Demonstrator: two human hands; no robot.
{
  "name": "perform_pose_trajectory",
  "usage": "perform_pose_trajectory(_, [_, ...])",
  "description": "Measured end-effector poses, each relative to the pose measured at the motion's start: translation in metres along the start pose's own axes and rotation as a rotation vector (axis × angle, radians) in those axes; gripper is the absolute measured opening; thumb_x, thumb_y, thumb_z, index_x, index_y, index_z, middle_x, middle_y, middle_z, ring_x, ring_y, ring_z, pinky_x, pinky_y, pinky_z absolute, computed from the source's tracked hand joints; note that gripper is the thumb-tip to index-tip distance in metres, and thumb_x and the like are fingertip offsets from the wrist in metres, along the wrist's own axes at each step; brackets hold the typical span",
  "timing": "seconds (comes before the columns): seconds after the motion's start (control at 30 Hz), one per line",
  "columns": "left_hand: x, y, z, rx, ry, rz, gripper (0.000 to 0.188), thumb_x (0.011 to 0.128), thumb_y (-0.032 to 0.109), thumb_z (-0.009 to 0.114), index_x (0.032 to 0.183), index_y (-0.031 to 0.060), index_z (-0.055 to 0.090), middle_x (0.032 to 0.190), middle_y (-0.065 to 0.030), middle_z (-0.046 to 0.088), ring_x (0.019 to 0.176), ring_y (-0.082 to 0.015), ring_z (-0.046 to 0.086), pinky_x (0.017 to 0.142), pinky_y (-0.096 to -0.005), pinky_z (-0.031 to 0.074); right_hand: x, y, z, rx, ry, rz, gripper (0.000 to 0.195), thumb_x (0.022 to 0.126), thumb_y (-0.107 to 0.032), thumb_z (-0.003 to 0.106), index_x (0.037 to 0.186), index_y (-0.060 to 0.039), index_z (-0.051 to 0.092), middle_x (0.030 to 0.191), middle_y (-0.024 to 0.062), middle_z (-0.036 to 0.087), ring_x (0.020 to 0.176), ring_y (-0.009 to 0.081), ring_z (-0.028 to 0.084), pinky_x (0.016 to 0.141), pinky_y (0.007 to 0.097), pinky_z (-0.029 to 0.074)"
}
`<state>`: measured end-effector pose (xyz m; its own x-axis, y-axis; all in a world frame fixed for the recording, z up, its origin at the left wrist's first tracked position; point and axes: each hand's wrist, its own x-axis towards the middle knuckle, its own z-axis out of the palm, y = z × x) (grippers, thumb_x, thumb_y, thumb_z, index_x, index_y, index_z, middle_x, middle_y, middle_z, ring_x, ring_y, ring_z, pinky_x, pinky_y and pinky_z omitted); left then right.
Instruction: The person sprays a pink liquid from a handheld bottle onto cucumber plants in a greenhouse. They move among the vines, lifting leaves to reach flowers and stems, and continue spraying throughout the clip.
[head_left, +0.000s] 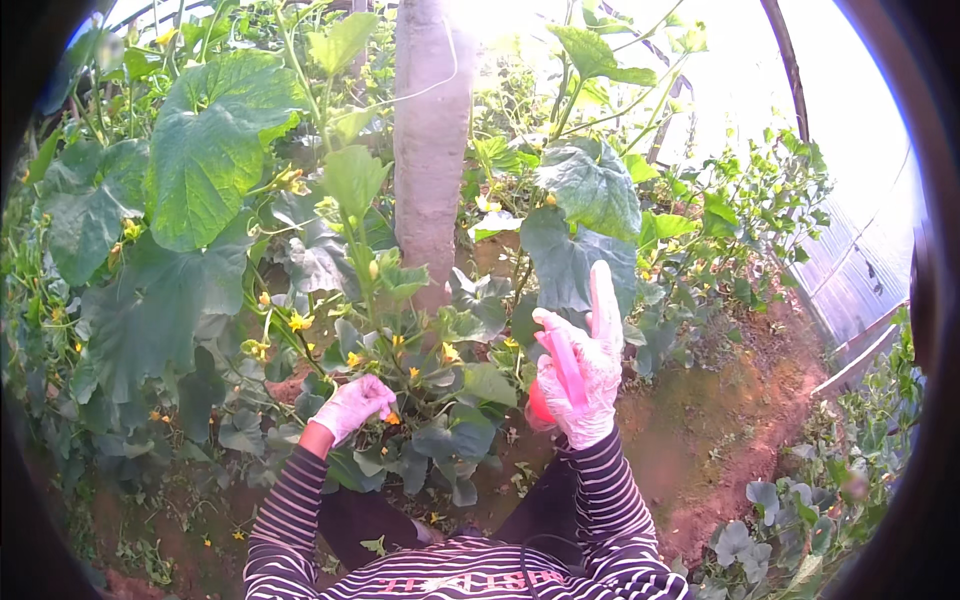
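Observation:
My left hand (355, 409), in a thin translucent glove, is low among vine leaves with its fingers curled together. Beside its fingertips is an orange-yellow flower (392, 418); whether anything is pinched between them is hidden. In the same kind of glove, my right hand (589, 367) grips a pink plastic handheld tool (568, 367), one finger pointing upward. A rounded red part (538, 405) shows beside that palm, partly covered by the hand. More yellow flowers (301, 322) open on the vines before me. Behind the raised finger hangs a broad green leaf (576, 259).
A pale, rough post (431, 150) rises from the plants straight ahead. Large leaves (217, 150) crowd the left. Bare reddish soil (720, 442) slopes on the right, near translucent plastic sheeting (870, 240). Low vines (750, 547) grow at lower right.

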<state>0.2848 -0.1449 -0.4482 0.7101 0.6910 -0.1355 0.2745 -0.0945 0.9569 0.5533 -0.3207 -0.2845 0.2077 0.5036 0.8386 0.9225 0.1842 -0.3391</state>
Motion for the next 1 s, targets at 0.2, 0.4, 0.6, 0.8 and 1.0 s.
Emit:
perform_pose_trajectory(0.2, [0.002, 0.032, -0.002, 1.097, 0.216, 0.037, 0.011, 0.084, 0.014, 0.049, 0.092, 0.0095, 0.055, 0.074, -0.0167, 0.062, 0.069, -0.0323, 0.063, 0.06, -0.0427, 0.05, 0.073, 0.071, 0.0, -0.309, 0.023, -0.202, 0.028, 0.07, -0.021, 0.059, 0.096, -0.0161, 0.068, 0.142, 0.019, 0.035, 0.132, 0.0368, 0.032, 0.105, 0.0449, 0.025])
perform_pose_trajectory(0.4, [0.027, -0.006, -0.006, 1.238, 0.428, 0.318, 0.014, 0.074, 0.017, 0.058, 0.085, 0.0095, 0.062, 0.062, -0.014, 0.058, 0.055, -0.0339, 0.058, 0.054, -0.0435, 0.048, 0.117, 0.148, 0.002, -0.225, 0.052, -0.209, 0.02, 0.074, -0.015, 0.057, 0.089, -0.0029, 0.064, 0.13, 0.0154, 0.05, 0.118, 0.0309, 0.048, 0.1, 0.0425, 0.032])
perform_pose_trajectory(0.6, [0.039, 0.026, 0.028, 1.045, 0.604, -0.093, 0.022, 0.074, 0.016, 0.059, 0.092, 0.0037, 0.061, 0.058, -0.0158, 0.055, 0.053, -0.0359, 0.056, 0.051, -0.045, 0.045, 0.13, 0.215, -0.004, 0.28, -0.078, 0.111, 0.034, 0.079, -0.006, 0.058, 0.111, 0.0055, 0.056, 0.13, 0.0202, 0.043, 0.114, 0.0277, 0.051, 0.083, 0.0301, 0.054])
perform_pose_trajectory(0.8, [0.051, -0.026, 0.026, 0.971, 1.194, -0.162, 0.017, 0.083, 0.015, 0.053, 0.094, 0.0033, 0.053, 0.067, -0.0162, 0.057, 0.06, -0.0365, 0.058, 0.058, -0.0457, 0.047, 0.149, 0.267, 0.001, 0.202, -0.231, -0.024, 0.036, 0.061, -0.003, 0.061, 0.097, 0.0005, 0.064, 0.112, 0.0168, 0.053, 0.108, 0.0318, 0.052, 0.09, 0.0368, 0.044])
perform_pose_trajectory(1.0, [0.046, 0.027, 0.071, 0.779, 1.341, -0.078, 0.013, 0.083, 0.005, 0.045, 0.093, 0.0061, 0.052, 0.073, -0.0129, 0.06, 0.065, -0.0289, 0.062, 0.061, -0.0392, 0.049, 0.142, 0.293, -0.007, 0.464, -0.241, -0.061, 0.029, 0.065, -0.009, 0.062, 0.092, 0.0007, 0.067, 0.112, 0.0174, 0.052, 0.109, 0.0302, 0.051, 0.091, 0.0377, 0.043])
